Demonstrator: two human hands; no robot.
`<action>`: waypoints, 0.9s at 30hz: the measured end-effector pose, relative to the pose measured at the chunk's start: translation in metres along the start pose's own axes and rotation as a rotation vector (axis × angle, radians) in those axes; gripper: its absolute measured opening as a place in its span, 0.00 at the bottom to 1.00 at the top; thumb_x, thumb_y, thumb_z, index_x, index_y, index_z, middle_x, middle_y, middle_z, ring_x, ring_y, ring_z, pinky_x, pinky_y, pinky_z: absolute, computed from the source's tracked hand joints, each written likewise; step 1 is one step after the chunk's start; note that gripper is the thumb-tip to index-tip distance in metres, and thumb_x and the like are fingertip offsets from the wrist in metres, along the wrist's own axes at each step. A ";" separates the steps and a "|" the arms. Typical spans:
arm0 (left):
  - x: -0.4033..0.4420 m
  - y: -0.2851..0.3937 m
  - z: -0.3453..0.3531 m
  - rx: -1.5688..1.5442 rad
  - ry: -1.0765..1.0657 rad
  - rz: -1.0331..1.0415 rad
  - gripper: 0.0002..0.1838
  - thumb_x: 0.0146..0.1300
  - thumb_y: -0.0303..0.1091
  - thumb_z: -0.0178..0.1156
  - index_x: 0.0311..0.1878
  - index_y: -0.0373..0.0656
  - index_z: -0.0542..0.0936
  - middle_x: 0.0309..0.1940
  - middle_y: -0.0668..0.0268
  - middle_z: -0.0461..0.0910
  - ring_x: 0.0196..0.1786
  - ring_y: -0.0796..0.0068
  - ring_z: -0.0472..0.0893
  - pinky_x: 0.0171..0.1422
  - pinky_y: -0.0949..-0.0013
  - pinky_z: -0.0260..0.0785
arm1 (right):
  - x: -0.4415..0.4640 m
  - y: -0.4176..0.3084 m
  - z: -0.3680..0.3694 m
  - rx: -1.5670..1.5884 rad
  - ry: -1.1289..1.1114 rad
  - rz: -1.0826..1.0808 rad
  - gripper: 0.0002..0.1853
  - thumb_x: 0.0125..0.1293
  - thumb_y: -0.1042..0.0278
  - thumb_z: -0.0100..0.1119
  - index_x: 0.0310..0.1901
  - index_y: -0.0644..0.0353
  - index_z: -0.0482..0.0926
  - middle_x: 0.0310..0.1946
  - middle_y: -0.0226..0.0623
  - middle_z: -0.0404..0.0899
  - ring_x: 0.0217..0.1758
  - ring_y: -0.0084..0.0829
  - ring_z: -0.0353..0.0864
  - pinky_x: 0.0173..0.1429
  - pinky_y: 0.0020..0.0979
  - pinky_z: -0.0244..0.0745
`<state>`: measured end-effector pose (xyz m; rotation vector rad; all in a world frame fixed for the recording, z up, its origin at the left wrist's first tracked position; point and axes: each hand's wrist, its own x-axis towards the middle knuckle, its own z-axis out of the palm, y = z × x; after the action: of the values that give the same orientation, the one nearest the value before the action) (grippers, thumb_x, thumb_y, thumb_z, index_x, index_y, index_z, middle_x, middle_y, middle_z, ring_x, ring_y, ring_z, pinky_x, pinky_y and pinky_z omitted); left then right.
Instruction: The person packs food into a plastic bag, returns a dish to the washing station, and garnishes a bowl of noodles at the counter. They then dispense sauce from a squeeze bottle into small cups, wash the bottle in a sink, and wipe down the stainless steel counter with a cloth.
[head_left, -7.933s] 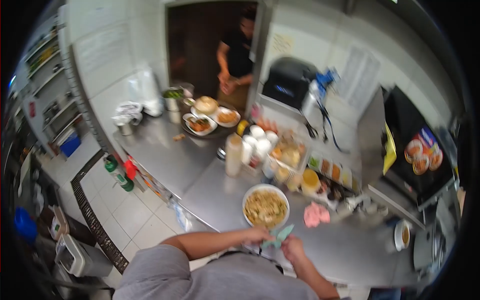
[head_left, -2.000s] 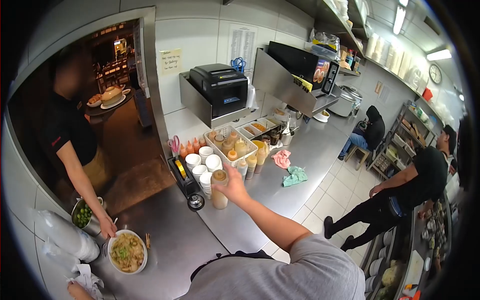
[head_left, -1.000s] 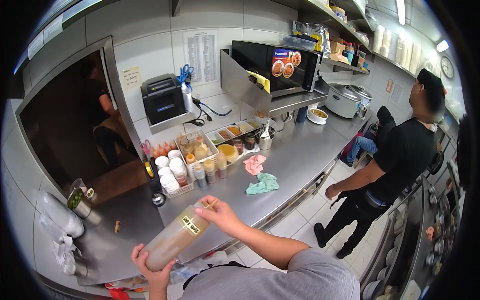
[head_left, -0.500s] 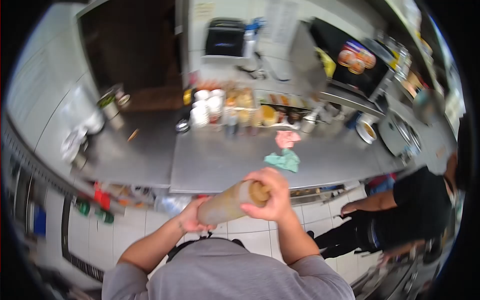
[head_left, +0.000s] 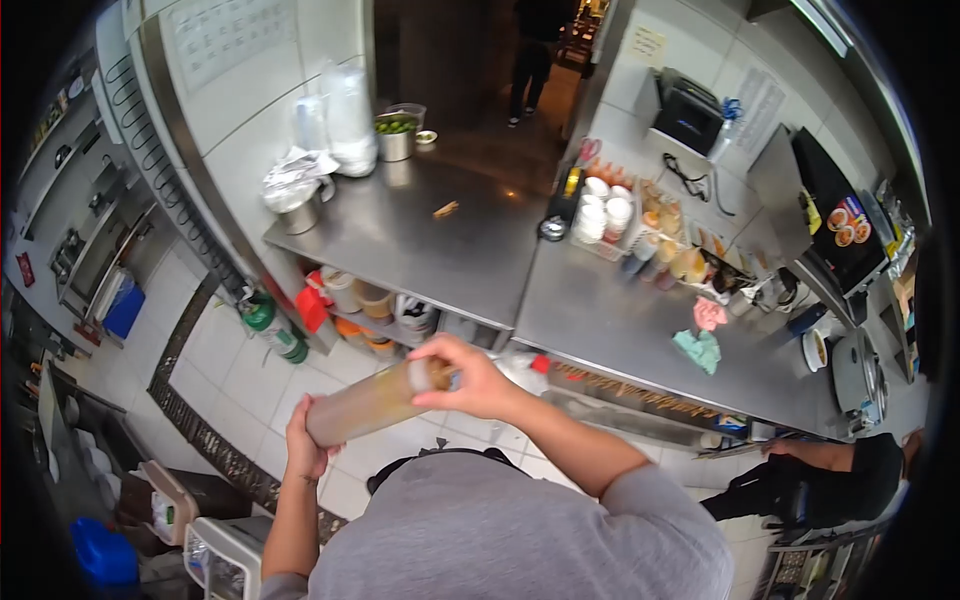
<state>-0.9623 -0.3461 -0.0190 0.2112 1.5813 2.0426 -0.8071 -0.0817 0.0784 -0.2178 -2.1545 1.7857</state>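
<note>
A large translucent bottle (head_left: 365, 405) with brownish contents is held tilted in front of my body, over the floor. My left hand (head_left: 308, 440) is wrapped round its base end. My right hand (head_left: 468, 378) grips the cap end, at the upper right. The steel counter (head_left: 430, 240) lies beyond the bottle. Farther right on it are a pink cloth (head_left: 710, 314) and a green cloth (head_left: 697, 351).
White cups (head_left: 603, 212), a bell (head_left: 552, 229) and sauce bottles (head_left: 655, 250) stand along the counter's back. A metal pot of green fruit (head_left: 396, 137) is near the opening. A co-worker (head_left: 835, 480) is at the lower right; bins (head_left: 225, 550) at the lower left.
The view has swung left. The bottle, earlier standing on the counter, is now held in both hands. The served bowl and the person at the opening are gone from there; someone now shows farther beyond it.
</note>
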 end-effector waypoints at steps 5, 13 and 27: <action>-0.012 0.024 -0.142 -0.268 0.014 -0.635 0.27 0.67 0.60 0.44 0.44 0.42 0.76 0.23 0.58 0.78 0.15 0.61 0.74 0.11 0.73 0.55 | 0.098 -0.016 0.137 -0.476 -0.732 -0.754 0.30 0.56 0.56 0.73 0.57 0.59 0.73 0.57 0.46 0.70 0.60 0.38 0.70 0.63 0.37 0.67; 0.050 0.067 -0.163 -0.145 0.154 -0.308 0.22 0.69 0.57 0.46 0.45 0.47 0.75 0.30 0.64 0.79 0.18 0.69 0.75 0.14 0.73 0.61 | 0.134 -0.033 0.141 -0.176 -0.483 0.216 0.33 0.56 0.51 0.69 0.59 0.61 0.72 0.54 0.49 0.77 0.56 0.40 0.79 0.60 0.35 0.73; 0.182 0.007 0.130 -0.044 -0.177 -0.423 0.22 0.68 0.57 0.48 0.46 0.46 0.73 0.31 0.62 0.79 0.18 0.68 0.75 0.15 0.72 0.61 | 0.086 0.031 -0.152 -0.454 -0.078 -0.406 0.26 0.64 0.52 0.64 0.56 0.61 0.72 0.47 0.43 0.81 0.47 0.39 0.81 0.54 0.34 0.75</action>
<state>-1.0601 -0.1453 -0.0101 0.0339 1.3382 1.6795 -0.8374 0.0926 0.0850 0.1783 -2.4199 1.0922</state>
